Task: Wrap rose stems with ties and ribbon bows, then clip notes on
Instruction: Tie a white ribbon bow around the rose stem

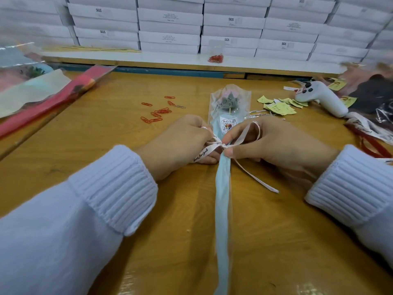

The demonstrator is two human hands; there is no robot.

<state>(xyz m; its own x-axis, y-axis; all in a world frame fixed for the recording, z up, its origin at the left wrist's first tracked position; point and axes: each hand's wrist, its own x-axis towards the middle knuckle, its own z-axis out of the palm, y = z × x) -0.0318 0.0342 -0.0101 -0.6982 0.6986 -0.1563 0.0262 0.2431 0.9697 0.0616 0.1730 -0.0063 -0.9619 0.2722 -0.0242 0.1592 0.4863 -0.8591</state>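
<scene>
Obs. The wrapped rose (223,209) lies flat on the counter (276,231). Its long axis runs straight away from you, bloom at the far end and stem sleeve trailing back toward your body.

Ribbon (204,153): it crosses the rose at right angles, just below the sticker label. The knot (223,145) sits on the stem itself.

Your left hand (178,145) is on the left of the rose, touching it. Its fingers are curled and pinch the ribbon's left loop, and the printed tail drapes across them.

Your right hand (282,145) is on the right of the rose. It pinches the right loop between finger and thumb, with the thumb tip against the knot. The free tail trails off to the rose's right, toward you.

Both hands are about equally near the knot, one on each side.

Judgement: the bow is formed but looks not yet snugged. The coming pull should go outward, left and right, square to the stem axis. Pulling along the axis could slide the knot down the sleeve.

Paper clips (158,112) lie left of the bloom and notes (278,108) lie right of it. Neither is clipped on yet.
</scene>
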